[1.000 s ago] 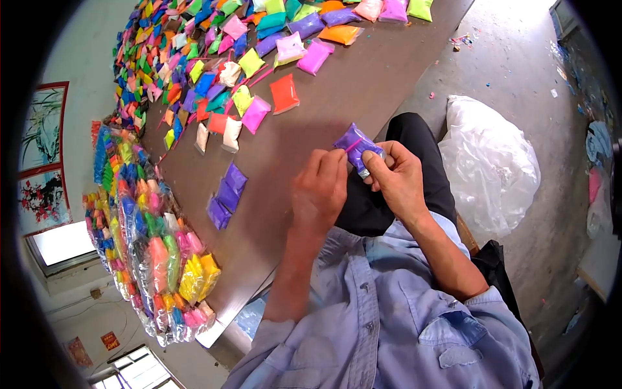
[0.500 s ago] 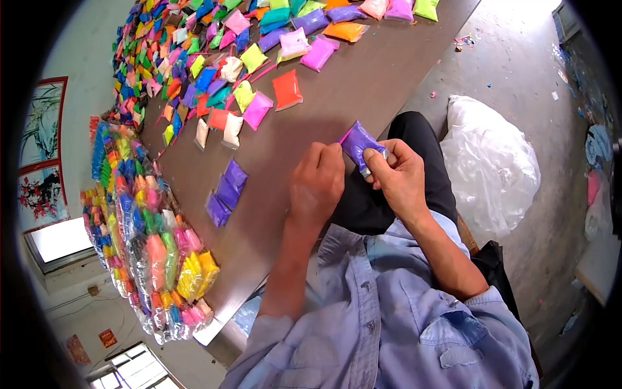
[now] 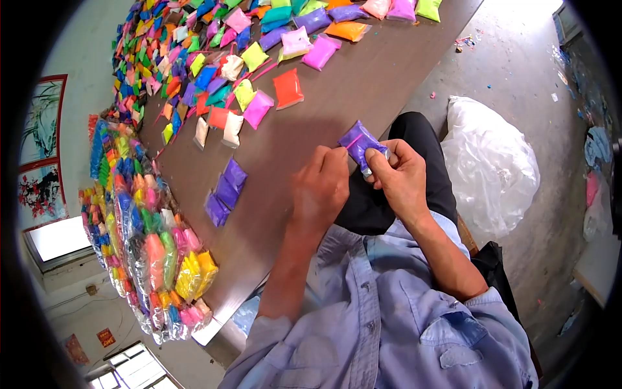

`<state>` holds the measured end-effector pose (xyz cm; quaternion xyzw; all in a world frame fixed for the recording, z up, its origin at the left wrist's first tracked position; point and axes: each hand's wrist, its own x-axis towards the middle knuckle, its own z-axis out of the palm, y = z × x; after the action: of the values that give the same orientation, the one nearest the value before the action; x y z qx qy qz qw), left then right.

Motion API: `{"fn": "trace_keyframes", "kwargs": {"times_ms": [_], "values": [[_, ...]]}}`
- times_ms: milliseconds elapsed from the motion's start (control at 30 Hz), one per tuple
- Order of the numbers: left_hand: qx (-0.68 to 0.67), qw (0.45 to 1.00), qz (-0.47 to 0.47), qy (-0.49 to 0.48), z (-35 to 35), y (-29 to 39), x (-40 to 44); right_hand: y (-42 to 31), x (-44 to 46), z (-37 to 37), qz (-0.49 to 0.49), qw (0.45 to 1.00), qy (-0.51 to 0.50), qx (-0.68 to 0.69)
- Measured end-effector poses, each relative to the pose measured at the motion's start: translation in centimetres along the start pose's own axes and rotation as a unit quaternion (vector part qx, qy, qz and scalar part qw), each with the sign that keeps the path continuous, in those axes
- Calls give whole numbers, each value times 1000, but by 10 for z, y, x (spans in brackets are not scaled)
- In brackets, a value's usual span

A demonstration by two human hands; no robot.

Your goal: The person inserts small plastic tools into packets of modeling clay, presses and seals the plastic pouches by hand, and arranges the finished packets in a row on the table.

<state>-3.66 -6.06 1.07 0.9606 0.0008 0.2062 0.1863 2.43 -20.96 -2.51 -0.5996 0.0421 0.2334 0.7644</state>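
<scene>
My right hand (image 3: 403,174) grips a small shiny purple packet (image 3: 363,144) by its lower end, the thumb pressed on its face. My left hand (image 3: 321,181) is closed close beside the packet. From its pinched fingertips a thin pink stick (image 3: 354,141) runs across the packet's face; the rest of it is hidden in the fingers. Both hands are above my lap, near the table edge. More purple packets (image 3: 230,183) lie on the brown table (image 3: 285,139), left of my left hand.
A large heap of colourful packets (image 3: 175,61) covers the table's far left, with a red packet (image 3: 287,89) at its near side. Clear bags of packets (image 3: 155,253) are stacked along the left edge. A white plastic sack (image 3: 489,168) stands on the floor at right.
My left hand has shifted slightly right, towards the packet. The pink stick now lies across the packet's face instead of at its left edge. My right hand keeps its grip.
</scene>
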Motion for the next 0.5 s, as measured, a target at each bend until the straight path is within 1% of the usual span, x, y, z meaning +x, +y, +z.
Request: {"fn": "trace_keyframes", "kwargs": {"times_ms": [67, 167, 300, 367, 500], "values": [[-9, 1000, -25, 15, 5, -8, 0, 1, -3, 0, 1, 1000, 2, 2], [-20, 1000, -10, 9, -4, -2, 1, -1, -1, 0, 13, 1000, 7, 6], [-15, 1000, -22, -9, -1, 1, 0, 0, -1, 1, 3, 1000, 0, 8], [-24, 999, -35, 14, 4, -10, 3, 1, -2, 0, 2, 1000, -1, 14], [-43, 998, -44, 23, -4, -1, 3, 0, -1, -1, 5, 1000, 4, 6]]}}
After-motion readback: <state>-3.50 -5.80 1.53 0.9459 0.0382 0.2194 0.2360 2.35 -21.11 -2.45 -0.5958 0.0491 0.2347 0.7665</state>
